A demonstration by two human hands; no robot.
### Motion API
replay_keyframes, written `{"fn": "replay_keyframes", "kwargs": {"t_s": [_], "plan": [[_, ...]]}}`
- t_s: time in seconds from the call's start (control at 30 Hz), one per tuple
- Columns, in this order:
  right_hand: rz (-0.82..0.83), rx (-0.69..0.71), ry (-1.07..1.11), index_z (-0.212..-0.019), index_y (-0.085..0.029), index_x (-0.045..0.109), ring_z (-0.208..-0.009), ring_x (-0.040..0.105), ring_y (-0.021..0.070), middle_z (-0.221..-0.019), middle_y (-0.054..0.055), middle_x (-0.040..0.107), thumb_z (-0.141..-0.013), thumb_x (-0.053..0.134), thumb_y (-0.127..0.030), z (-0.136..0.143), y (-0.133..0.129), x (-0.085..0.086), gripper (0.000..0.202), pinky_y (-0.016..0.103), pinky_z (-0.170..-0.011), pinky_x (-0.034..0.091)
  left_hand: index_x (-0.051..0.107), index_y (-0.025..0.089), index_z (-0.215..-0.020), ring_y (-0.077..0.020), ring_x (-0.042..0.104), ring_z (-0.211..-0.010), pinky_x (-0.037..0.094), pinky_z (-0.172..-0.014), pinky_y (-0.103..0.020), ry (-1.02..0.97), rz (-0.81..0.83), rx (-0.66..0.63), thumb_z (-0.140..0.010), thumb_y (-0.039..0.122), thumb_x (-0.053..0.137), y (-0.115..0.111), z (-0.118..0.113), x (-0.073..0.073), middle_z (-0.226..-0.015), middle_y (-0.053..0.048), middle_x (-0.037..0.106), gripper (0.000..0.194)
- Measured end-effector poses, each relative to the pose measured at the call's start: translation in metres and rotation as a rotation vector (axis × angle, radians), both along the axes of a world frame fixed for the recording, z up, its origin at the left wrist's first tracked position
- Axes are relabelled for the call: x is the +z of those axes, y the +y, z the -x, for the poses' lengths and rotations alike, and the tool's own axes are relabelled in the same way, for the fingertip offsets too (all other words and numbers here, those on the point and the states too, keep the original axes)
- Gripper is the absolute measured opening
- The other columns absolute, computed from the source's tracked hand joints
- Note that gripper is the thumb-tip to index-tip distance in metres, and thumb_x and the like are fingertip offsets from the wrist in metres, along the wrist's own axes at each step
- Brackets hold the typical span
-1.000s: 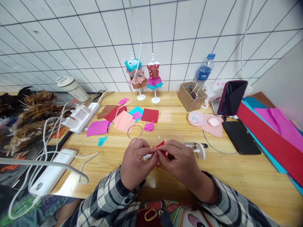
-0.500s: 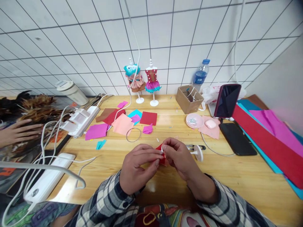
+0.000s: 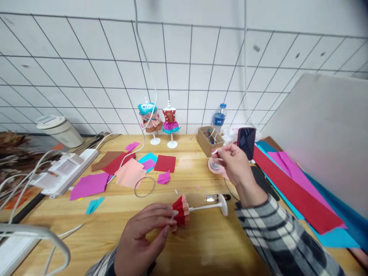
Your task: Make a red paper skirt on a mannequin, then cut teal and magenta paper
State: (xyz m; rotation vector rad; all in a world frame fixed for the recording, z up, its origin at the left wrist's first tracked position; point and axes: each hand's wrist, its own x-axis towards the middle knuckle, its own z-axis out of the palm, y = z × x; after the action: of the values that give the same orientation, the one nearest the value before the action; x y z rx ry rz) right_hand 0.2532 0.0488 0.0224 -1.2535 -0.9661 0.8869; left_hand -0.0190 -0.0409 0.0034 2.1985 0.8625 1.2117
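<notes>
My left hand [image 3: 146,234] pinches the upper end of a mini dress form [image 3: 202,207], which lies on its side with its round white base to the right. A red and peach crepe-paper skirt [image 3: 181,211] wraps the form just beyond my fingertips. The form's top is mostly hidden by my fingers. My right hand [image 3: 237,166] is raised away from it, in front of the cardboard box, with thumb and fingers closed on a small white strip [image 3: 215,151]. Below that hand is a pink dish [image 3: 213,168] of small shiny bits, partly covered.
Two dressed mini forms [image 3: 171,126] stand by the wall, near a cardboard box [image 3: 205,142] and a water bottle [image 3: 219,117]. Cut crepe-paper pieces [image 3: 130,172] and a metal ring [image 3: 144,186] lie left. Snippers [image 3: 217,197] lie beside the form; long paper sheets [image 3: 296,191] lie right.
My right hand has left the dress form and moved up and right, carrying a small white strip. The skirt and stand now show more fully. The head view has shifted.
</notes>
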Motion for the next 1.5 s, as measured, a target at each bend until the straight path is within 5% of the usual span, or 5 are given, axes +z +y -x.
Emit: {"fn": "replay_keyframes", "kwargs": {"t_s": [0.33,0.87,1.03,1.3,1.5], "plan": [[0.167,-0.043,-0.709,-0.116,-0.018,0.061,-0.1,0.063,0.0204,-0.119,0.009,0.062,-0.094,0.057,-0.033,-0.056,0.129,-0.022,0.027,0.04,-0.086,0.054,0.069,0.024,-0.093,-0.0129,0.073,-0.087,0.058,-0.084,-0.02,0.111,-0.18,0.043,-0.08,0.008,0.059,0.005,0.008,0.004,-0.091,-0.001,0.078,0.024],[0.189,-0.13,-1.147,-0.098,-0.024,0.076,-0.099,0.064,0.0222,-0.097,0.006,0.075,-0.082,0.063,-0.023,-0.078,0.131,-0.025,0.021,0.03,-0.086,0.045,0.069,0.023,-0.093,-0.014,0.073,-0.087,0.059,-0.084,-0.022,0.125,-0.219,0.048,-0.081,0.008,0.057,0.009,0.003,-0.001,-0.091,-0.002,0.078,0.022],[-0.006,-0.046,-1.094,-0.114,-0.019,0.071,-0.095,0.063,0.0214,-0.108,0.009,0.072,-0.083,0.058,-0.016,-0.042,0.088,0.0,0.033,0.032,-0.085,0.046,0.07,0.022,-0.092,-0.0133,0.072,-0.088,0.058,-0.084,-0.022,0.117,-0.244,0.106,-0.081,0.006,0.058,0.004,0.006,0.001,-0.091,-0.002,0.078,0.023],[-0.449,0.319,-0.608,-0.088,-0.024,0.071,-0.067,0.06,0.0142,-0.071,0.0,0.067,-0.085,0.067,-0.022,0.071,-0.096,0.001,0.005,0.025,-0.061,0.049,0.07,0.019,-0.096,-0.0145,0.069,-0.097,0.056,-0.09,-0.026,0.129,-0.344,0.156,-0.078,0.003,0.059,-0.003,0.006,0.004,-0.095,-0.004,0.077,0.027],[-0.574,0.302,-0.719,-0.104,-0.022,0.069,-0.073,0.062,0.0143,-0.083,0.003,0.07,-0.087,0.063,-0.011,0.08,-0.105,-0.025,0.021,0.026,-0.065,0.05,0.069,0.018,-0.097,-0.0155,0.068,-0.098,0.057,-0.09,-0.028,0.131,-0.366,0.156,-0.078,0.002,0.06,-0.004,0.001,0.006,-0.095,-0.005,0.077,0.026]]}}
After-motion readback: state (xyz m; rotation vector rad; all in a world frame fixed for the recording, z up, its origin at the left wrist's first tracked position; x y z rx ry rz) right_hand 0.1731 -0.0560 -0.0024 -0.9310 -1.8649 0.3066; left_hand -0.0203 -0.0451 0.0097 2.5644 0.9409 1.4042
